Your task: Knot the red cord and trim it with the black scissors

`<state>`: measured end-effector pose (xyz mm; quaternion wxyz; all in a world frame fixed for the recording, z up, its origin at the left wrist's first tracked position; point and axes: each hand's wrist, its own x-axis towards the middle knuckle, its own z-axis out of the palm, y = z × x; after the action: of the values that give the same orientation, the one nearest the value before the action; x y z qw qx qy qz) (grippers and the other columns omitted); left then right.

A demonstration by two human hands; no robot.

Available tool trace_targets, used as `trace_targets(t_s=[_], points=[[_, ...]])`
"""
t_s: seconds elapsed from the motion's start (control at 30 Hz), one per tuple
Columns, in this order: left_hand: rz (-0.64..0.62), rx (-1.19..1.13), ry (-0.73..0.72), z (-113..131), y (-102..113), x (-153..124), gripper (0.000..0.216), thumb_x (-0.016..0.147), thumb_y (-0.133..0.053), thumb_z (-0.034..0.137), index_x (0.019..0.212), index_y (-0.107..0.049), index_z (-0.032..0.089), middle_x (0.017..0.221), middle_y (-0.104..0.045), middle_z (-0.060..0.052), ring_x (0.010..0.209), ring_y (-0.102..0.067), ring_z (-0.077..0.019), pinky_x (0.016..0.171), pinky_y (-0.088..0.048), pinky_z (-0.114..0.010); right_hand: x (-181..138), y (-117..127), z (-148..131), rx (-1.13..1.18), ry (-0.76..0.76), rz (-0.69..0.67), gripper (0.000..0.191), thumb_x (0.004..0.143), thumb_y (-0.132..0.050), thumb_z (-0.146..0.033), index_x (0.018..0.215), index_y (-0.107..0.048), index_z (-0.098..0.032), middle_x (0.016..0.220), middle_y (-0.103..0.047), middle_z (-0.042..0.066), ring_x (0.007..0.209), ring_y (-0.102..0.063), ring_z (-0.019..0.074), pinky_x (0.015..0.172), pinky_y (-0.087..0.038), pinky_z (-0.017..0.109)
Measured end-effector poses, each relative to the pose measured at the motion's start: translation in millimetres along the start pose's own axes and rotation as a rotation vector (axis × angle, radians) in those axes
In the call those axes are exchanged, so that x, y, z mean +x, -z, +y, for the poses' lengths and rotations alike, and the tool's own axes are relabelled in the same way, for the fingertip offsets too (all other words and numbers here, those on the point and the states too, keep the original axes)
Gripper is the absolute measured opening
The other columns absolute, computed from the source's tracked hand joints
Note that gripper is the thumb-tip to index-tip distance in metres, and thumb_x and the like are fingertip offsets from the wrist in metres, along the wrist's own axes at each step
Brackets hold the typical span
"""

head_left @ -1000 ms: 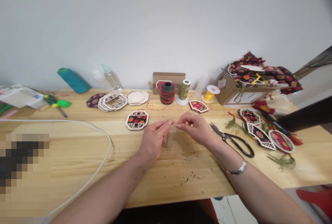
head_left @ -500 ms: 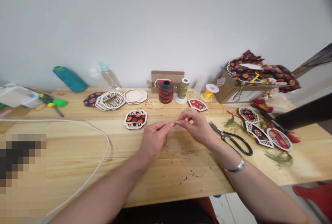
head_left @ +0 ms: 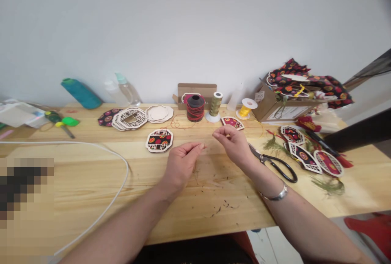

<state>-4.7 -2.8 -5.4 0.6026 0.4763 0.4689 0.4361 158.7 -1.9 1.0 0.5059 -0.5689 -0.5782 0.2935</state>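
Over the middle of the table, my left hand (head_left: 182, 162) is closed in a pinch, thumb against forefinger. A thin thread end (head_left: 205, 146) pokes out at its fingertips, and faint strands hang below the hand. To its right, my right hand (head_left: 233, 144) is also pinched together, a small gap away; whatever lies between its fingertips is too small to make out. Black-handled scissors (head_left: 276, 165) lie just right of that hand. A wooden-framed panel with floral fabric (head_left: 159, 140) rests flat, left of my left hand.
Behind stand a black spool with red cord (head_left: 195, 109), an olive thread cone (head_left: 215, 107) and a yellow spool (head_left: 246, 109). Stacked wooden frames (head_left: 130, 119) sit at left. Tasselled ornaments (head_left: 305, 159) and a cardboard box (head_left: 281, 107) occupy the right. A white cable (head_left: 120, 162) curves across the left.
My hands were touching at the fingertips and are now apart. The right hand has moved slightly right and up, while the left hand has stayed nearly in place.
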Motion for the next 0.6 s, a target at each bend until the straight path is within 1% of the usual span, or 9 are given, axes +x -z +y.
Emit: trace_targets(t_s=[0.07, 0.1, 0.17, 0.23, 0.3, 0.4, 0.53, 0.6], points=[[0.02, 0.001, -0.013, 0.7, -0.1, 0.4, 0.017, 0.068, -0.072, 0.032, 0.077, -0.076, 0.018, 0.068, -0.07, -0.001, 0.065, -0.057, -0.0119, 0.065, -0.044, -0.023, 0.4, 0.7, -0.3, 0.103, -0.171, -0.008, 0.015, 0.073, -0.064, -0.031, 0.069, -0.067, -0.018, 0.068, -0.06, 0.0, 0.063, -0.047, 0.0123, 0.061, -0.035, 0.028], [0.024, 0.002, -0.02, 1.0, -0.2, 0.6, 0.017, 0.068, -0.071, 0.032, 0.077, -0.076, 0.018, 0.063, -0.068, 0.0, 0.064, -0.058, -0.0122, 0.065, -0.045, -0.023, 0.0, 1.0, -1.0, 0.17, -0.275, -0.051, 0.018, 0.072, -0.065, -0.035, 0.073, -0.07, -0.017, 0.066, -0.06, 0.0, 0.058, -0.044, 0.0107, 0.057, -0.033, 0.027], [0.022, 0.008, -0.035, 1.4, 0.0, 0.7, 0.018, 0.069, -0.071, 0.032, 0.078, -0.076, 0.018, 0.052, -0.062, 0.002, 0.061, -0.057, -0.0128, 0.063, -0.045, -0.023, -1.9, 0.8, -3.0, 0.311, -0.467, -0.169, 0.027, 0.065, -0.071, -0.04, 0.079, -0.073, -0.017, 0.061, -0.059, -0.001, 0.051, -0.038, 0.0078, 0.052, -0.028, 0.025], [0.021, 0.026, -0.05, 1.4, 0.2, 0.5, 0.019, 0.07, -0.07, 0.033, 0.079, -0.076, 0.018, 0.045, -0.056, 0.003, 0.057, -0.055, -0.013, 0.06, -0.044, -0.024, -4.4, -1.0, -4.7, 0.436, -0.578, -0.255, 0.033, 0.055, -0.079, -0.039, 0.079, -0.075, -0.017, 0.06, -0.06, -0.001, 0.05, -0.037, 0.0063, 0.05, -0.025, 0.023], [0.014, 0.05, -0.058, 1.2, 0.5, 0.0, 0.02, 0.07, -0.069, 0.033, 0.08, -0.076, 0.017, 0.043, -0.054, 0.003, 0.055, -0.054, -0.0134, 0.058, -0.044, -0.025, -6.8, -4.1, -5.3, 0.535, -0.603, -0.288, 0.035, 0.049, -0.083, -0.035, 0.077, -0.076, -0.017, 0.066, -0.064, 0.001, 0.053, -0.041, 0.0063, 0.051, -0.026, 0.023], [-0.02, 0.088, -0.069, 1.2, 0.6, -1.2, 0.022, 0.072, -0.067, 0.034, 0.083, -0.076, 0.017, 0.043, -0.054, 0.003, 0.055, -0.055, -0.0141, 0.06, -0.044, -0.026, -8.9, -9.2, -4.6, 0.631, -0.596, -0.297, 0.032, 0.048, -0.084, -0.032, 0.075, -0.076, -0.017, 0.072, -0.068, 0.003, 0.056, -0.044, 0.0064, 0.051, -0.026, 0.023], [-0.064, 0.123, -0.083, 1.8, 0.4, -2.3, 0.023, 0.075, -0.065, 0.033, 0.086, -0.076, 0.017, 0.042, -0.051, 0.004, 0.056, -0.054, -0.0139, 0.061, -0.044, -0.025, -9.5, -12.2, -3.0, 0.674, -0.586, -0.25, 0.029, 0.049, -0.084, -0.029, 0.075, -0.076, -0.018, 0.068, -0.068, 0.001, 0.054, -0.043, 0.0056, 0.052, -0.027, 0.023], [-0.07, 0.131, -0.078, 2.5, 0.2, -2.8, 0.023, 0.075, -0.064, 0.033, 0.085, -0.076, 0.017, 0.041, -0.05, 0.004, 0.056, -0.053, -0.0138, 0.061, -0.044, -0.025, -9.4, -12.3, -2.9, 0.672, -0.562, -0.225, 0.026, 0.049, -0.084, -0.028, 0.072, -0.075, -0.018, 0.064, -0.066, 0.0, 0.052, -0.042, 0.0056, 0.052, -0.027, 0.023]])
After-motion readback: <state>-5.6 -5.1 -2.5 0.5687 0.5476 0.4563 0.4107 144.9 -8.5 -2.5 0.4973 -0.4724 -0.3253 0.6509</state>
